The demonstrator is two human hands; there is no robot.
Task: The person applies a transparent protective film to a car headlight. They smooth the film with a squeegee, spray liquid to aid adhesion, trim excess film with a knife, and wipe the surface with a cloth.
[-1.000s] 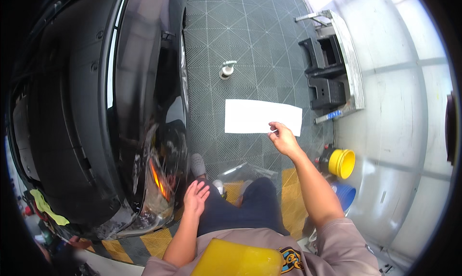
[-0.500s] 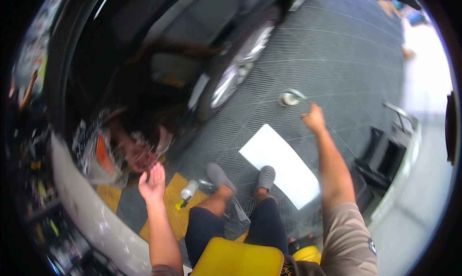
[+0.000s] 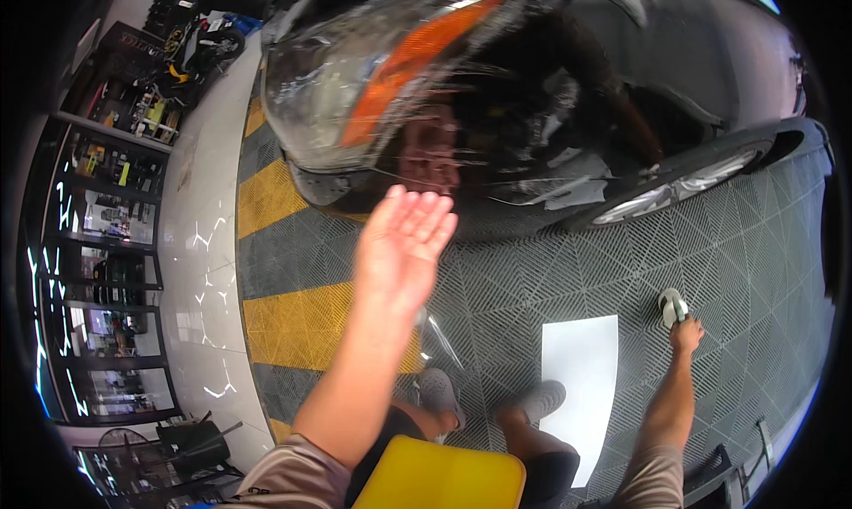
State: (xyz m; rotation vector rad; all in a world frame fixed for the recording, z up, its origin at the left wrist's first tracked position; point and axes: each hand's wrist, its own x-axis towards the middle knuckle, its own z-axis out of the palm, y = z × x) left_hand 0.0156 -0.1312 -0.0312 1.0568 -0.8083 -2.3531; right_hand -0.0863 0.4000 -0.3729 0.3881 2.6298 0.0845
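Note:
My left hand (image 3: 399, 256) is raised in front of a glossy black car (image 3: 524, 136), palm up and fingers stretched out, with nothing in it. Its fingertips are close to the body below the headlight (image 3: 355, 92), which has an orange strip; touching or apart, I cannot tell. What looks like wrinkled clear film (image 3: 568, 185) shows on the black bodywork. Down at the right, my right hand (image 3: 686, 334) closes on the grey handle-like piece of a round whitish thing (image 3: 667, 310) on the floor. Its exact kind is too small to make out.
A white sheet (image 3: 581, 367) lies on the grey-and-yellow grid floor by my shoes. The car's wheel (image 3: 683, 189) stands beyond it. A yellow padded surface (image 3: 439, 475) is below me. Dark glazed shelving (image 3: 111, 269) and a motorcycle (image 3: 200, 47) are at the left.
My view has turned left, bringing the headlight and shelving into clearer sight. The right hand has gone from just short of the round whitish thing onto it. The left hand stays open.

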